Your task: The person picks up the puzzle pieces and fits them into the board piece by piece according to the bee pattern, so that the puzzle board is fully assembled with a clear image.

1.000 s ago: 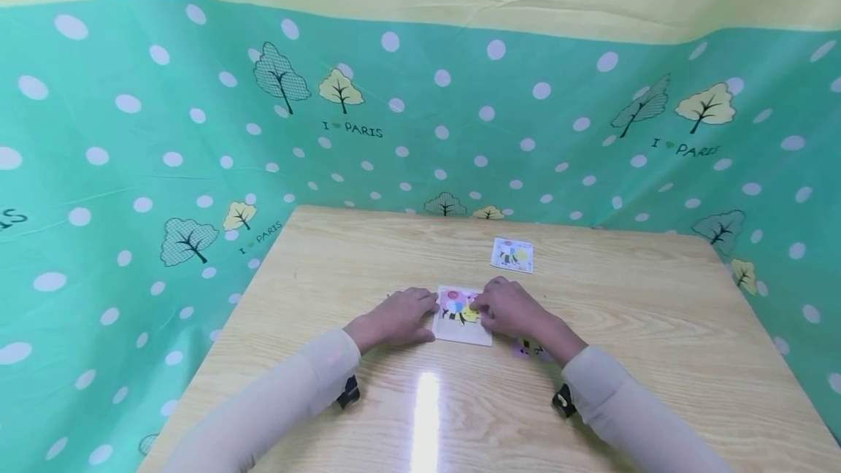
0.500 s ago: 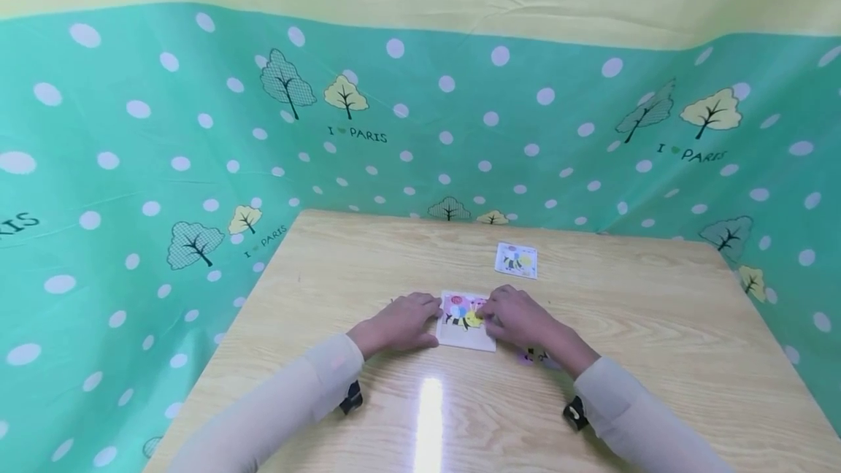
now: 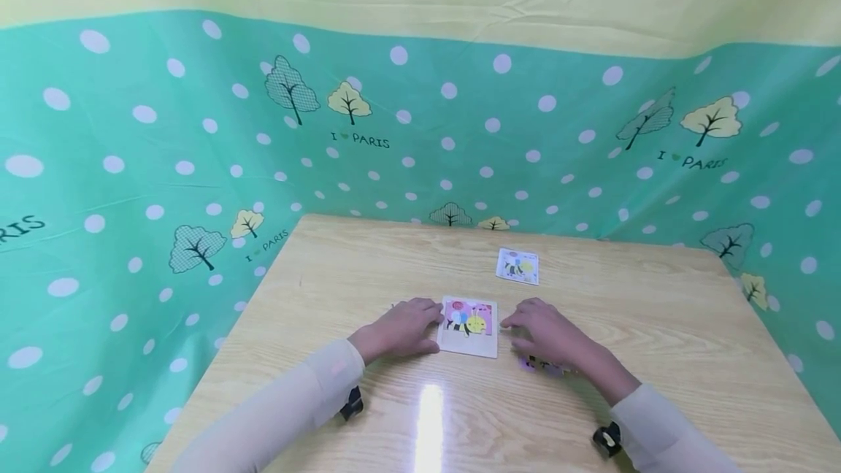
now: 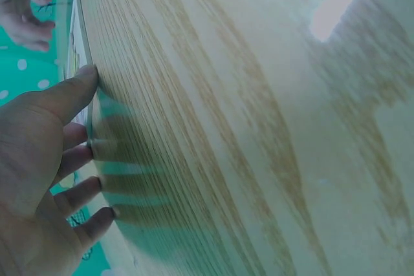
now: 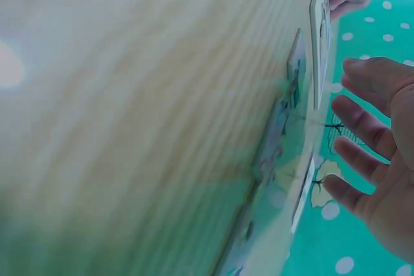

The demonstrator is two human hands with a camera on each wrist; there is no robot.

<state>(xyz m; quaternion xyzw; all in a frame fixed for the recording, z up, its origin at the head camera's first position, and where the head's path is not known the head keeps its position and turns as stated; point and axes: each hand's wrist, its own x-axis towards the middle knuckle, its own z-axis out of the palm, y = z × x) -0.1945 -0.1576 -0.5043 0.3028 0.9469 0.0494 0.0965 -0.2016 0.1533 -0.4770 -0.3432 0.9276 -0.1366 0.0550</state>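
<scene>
Left hand [image 3: 401, 328], fingers straight, steadies the bee puzzle frame [image 3: 469, 327] mid-table while the right hand [image 3: 548, 338], fingers apart, hovers over loose pieces [image 3: 540, 366], likely choosing one next.

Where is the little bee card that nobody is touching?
In the head view, the small bee card lies alone on the wooden table, toward its far edge, beyond the right hand.

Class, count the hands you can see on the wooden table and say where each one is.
2. The left hand touches the puzzle board's left edge; the right hand hovers just right of it, partly covering loose pieces.
</scene>
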